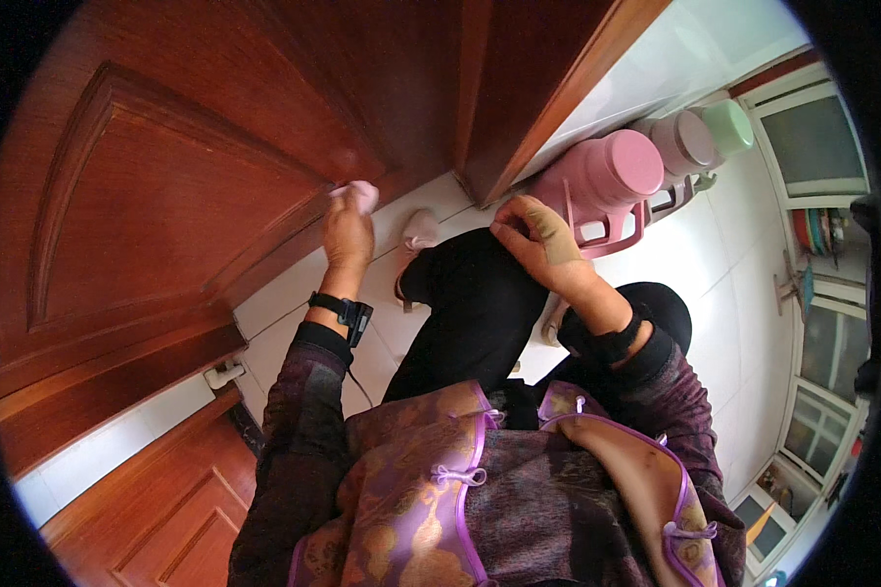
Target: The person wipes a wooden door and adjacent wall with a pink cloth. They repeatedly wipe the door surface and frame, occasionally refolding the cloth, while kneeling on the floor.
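Note:
My left hand (349,231) holds a bunched pink cloth (360,197) against the lower part of a reddish-brown panelled wooden door (191,205). A black band with a small device sits on that wrist. My right hand (547,238), with a tan wrap around its palm and thumb, is at my bent knee, its fingers curled; whether anything lies in them is hard to see. Just beyond it stands a large pink plastic jug (595,176) with a handle, close to the wooden door frame (484,176).
A greyish-pink jug (683,143) and one with a green lid (727,126) stand along the tiled wall. Glass-fronted white cabinets (815,154) line the right side. A white fitting (224,376) sits by the door's lower edge, and another panelled wooden door (183,513) is at lower left.

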The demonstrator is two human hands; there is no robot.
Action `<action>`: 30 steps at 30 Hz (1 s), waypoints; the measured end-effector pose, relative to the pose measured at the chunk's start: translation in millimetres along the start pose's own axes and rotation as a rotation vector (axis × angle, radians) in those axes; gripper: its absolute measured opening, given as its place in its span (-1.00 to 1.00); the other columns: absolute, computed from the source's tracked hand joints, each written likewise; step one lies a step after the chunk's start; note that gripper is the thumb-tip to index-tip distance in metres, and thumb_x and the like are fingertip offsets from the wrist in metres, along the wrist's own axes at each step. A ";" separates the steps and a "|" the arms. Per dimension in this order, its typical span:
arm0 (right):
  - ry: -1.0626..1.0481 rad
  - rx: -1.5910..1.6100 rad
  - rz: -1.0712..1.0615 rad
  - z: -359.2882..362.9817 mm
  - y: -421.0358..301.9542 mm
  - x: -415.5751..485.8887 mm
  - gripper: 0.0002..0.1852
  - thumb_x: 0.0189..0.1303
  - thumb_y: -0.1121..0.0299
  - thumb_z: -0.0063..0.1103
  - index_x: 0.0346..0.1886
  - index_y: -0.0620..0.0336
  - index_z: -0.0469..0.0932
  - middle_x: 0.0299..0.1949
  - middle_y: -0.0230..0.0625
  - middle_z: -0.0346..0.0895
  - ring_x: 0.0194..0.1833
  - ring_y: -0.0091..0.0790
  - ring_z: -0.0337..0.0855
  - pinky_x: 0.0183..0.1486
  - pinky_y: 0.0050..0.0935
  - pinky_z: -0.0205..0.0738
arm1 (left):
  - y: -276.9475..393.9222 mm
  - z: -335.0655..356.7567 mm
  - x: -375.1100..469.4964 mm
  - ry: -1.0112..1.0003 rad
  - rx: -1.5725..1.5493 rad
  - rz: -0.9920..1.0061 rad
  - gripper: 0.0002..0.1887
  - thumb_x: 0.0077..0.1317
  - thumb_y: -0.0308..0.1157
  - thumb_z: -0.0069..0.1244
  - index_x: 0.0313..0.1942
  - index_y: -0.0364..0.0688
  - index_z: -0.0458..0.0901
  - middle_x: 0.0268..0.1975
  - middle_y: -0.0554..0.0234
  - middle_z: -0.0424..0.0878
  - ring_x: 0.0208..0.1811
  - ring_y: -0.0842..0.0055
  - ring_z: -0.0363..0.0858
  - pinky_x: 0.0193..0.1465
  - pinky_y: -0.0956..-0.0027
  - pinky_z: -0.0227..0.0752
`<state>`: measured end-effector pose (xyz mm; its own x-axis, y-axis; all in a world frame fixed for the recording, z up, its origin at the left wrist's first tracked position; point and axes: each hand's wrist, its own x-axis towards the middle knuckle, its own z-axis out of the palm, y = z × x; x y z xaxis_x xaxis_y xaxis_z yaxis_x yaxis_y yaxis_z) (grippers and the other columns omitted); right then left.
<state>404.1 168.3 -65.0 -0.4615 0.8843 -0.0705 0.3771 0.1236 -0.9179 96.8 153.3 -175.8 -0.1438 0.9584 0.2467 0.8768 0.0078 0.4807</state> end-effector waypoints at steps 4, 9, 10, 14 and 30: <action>0.044 0.024 -0.031 0.5 -4.7 -0.6 -0.88 0.31 0.44 0.23 -0.16 0.25 0.53 -0.26 -0.34 0.44 -0.17 -0.49 0.46 -0.09 -0.50 0.39 | 31.7 10.8 1.1 -0.074 0.017 0.110 -0.51 0.07 -0.60 0.06 0.08 -0.25 0.52 0.01 -0.11 0.59 0.10 -0.02 0.53 0.18 0.07 0.40; 0.156 -0.005 -0.111 -19.7 -27.6 -9.2 -0.71 0.25 0.42 0.28 0.01 0.27 0.51 -0.10 -0.19 0.47 -0.04 -0.28 0.51 0.02 -0.38 0.42 | 52.4 -16.2 12.3 -0.027 -0.005 0.120 -0.40 0.10 -0.60 0.09 0.23 -0.18 0.47 0.11 -0.14 0.53 0.13 -0.04 0.51 0.18 0.05 0.41; 0.259 -0.004 -0.215 -26.2 -32.7 -11.2 -0.68 0.24 0.40 0.29 0.02 0.28 0.51 -0.09 -0.12 0.48 -0.01 -0.22 0.53 0.04 -0.34 0.44 | 57.5 -22.0 13.6 0.047 -0.036 0.178 -0.39 0.11 -0.59 0.10 0.24 -0.18 0.46 0.12 -0.12 0.52 0.13 -0.04 0.50 0.18 0.05 0.41; 0.596 -0.060 -0.427 -59.3 -46.8 -17.5 -0.47 0.20 0.40 0.33 0.23 0.27 0.43 0.24 -0.08 0.39 0.24 -0.14 0.42 0.27 -0.29 0.31 | 84.5 -42.8 23.9 0.193 -0.100 0.297 -0.38 0.13 -0.56 0.11 0.26 -0.19 0.44 0.11 -0.07 0.53 0.12 0.00 0.50 0.18 0.06 0.40; 1.206 0.040 -0.361 -197.7 -54.1 -110.5 -0.39 0.40 0.34 0.11 0.46 0.17 0.17 0.51 -0.13 0.09 0.50 -0.16 0.10 0.47 -0.11 0.12 | 219.1 -91.2 21.2 0.175 -0.446 0.775 -0.32 0.06 -0.55 0.17 0.28 -0.21 0.43 0.12 0.00 0.52 0.07 0.08 0.51 0.15 0.11 0.40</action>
<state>593.5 153.0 69.7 0.5003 0.6538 0.5677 0.3483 0.4482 -0.8232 244.0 149.3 11.5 0.3120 0.5920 0.7431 0.5031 -0.7664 0.3994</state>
